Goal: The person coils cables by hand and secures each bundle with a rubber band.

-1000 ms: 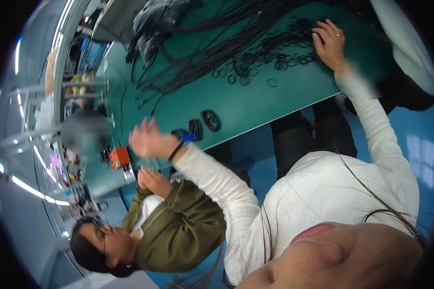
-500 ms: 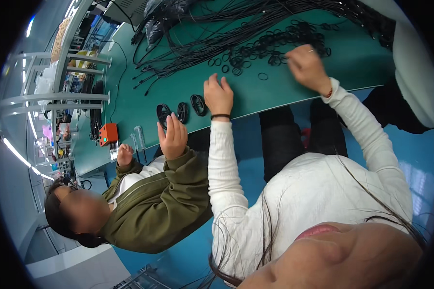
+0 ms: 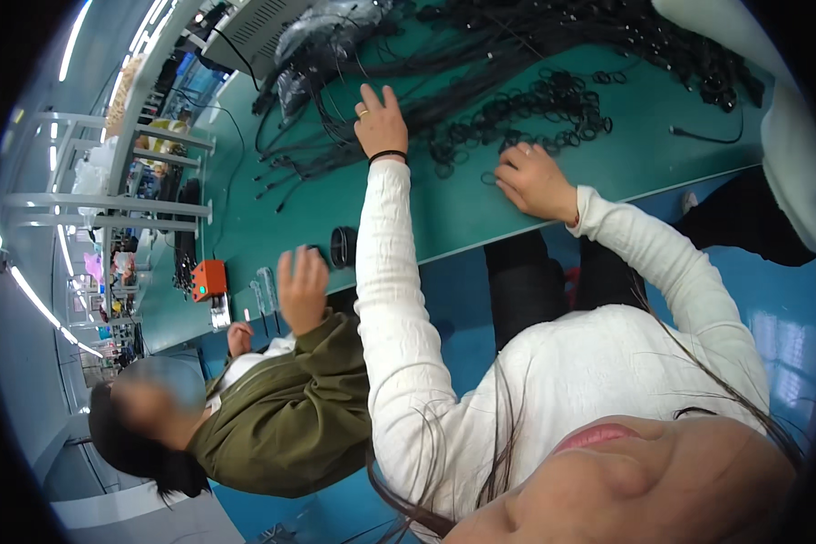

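Note:
My left hand (image 3: 381, 125) reaches over the long black cables (image 3: 444, 68), its fingers stretched and apart, with nothing visible in it. My right hand (image 3: 535, 184) is low over the near part of the green table (image 3: 453, 213). Its fingers are bent but apart, the tips beside or touching a single black ring (image 3: 488, 179); no held thing shows. Just beyond that hand lies a loose heap of black rings (image 3: 553, 104). A coiled black cable (image 3: 343, 247) lies left of my left forearm.
At my left a co-worker's raised hand (image 3: 303, 288) partly covers another coil. Past it are an orange box (image 3: 209, 279) and clear plastic tubes (image 3: 265, 288). A clear plastic bag (image 3: 322, 41) and a grey metal housing (image 3: 256, 36) stand far left. One cable (image 3: 707, 136) lies at right.
My left hand has moved left and farther out, from the table's near part to the cables. My right hand has come nearer and left, from the ring heap to the single ring. The view has shifted slightly.

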Tool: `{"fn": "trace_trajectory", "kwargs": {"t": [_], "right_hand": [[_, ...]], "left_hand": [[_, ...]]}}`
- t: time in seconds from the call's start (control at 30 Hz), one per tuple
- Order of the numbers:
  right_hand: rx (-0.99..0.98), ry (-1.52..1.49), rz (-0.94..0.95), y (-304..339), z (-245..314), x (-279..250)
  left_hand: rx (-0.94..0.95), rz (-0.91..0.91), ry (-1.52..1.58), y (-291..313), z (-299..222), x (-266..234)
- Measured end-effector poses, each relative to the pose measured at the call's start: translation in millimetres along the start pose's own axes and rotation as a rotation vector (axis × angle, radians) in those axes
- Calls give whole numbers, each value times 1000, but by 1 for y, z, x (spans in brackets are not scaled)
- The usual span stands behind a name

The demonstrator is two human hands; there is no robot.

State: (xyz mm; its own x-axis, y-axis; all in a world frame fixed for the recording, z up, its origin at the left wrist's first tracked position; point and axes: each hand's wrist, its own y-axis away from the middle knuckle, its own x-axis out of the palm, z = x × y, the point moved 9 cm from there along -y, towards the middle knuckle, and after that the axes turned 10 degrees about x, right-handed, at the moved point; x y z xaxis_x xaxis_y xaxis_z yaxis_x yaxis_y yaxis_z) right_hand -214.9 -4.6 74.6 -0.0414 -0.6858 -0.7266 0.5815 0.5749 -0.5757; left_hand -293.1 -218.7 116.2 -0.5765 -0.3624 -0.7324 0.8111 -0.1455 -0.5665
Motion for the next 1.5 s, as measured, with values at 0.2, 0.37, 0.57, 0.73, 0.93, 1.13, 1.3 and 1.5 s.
{"fn": "trace_trajectory", "kwargs": {"t": [0.2, 0.37, 0.57, 0.73, 0.93, 1.13, 1.3, 1.5], "right_hand": [[-11, -18, -21, 1, 9, 0], [39, -50, -285, -16, 2, -33], [367, 221, -605, -72, -126, -91], [355, 389, -533, -121, -202, -94], [374, 599, -303, -208, -257, -63], [778, 844, -129, -256, -351, -37], [725, 744, -13, -280, -366, -51], [738, 827, 188, -259, -364, -43]], "left_hand": [[345, 293, -233, -39, 36, 73], [320, -211, -415, -122, 49, -66], [407, -401, -349, -135, 16, -156], [595, 213, -262, -37, 25, -16], [298, 654, -27, 24, 51, 75], [164, 848, 437, 7, 32, 47], [167, 602, 395, -38, 14, 16], [249, 267, 493, -82, -24, -5]]}}
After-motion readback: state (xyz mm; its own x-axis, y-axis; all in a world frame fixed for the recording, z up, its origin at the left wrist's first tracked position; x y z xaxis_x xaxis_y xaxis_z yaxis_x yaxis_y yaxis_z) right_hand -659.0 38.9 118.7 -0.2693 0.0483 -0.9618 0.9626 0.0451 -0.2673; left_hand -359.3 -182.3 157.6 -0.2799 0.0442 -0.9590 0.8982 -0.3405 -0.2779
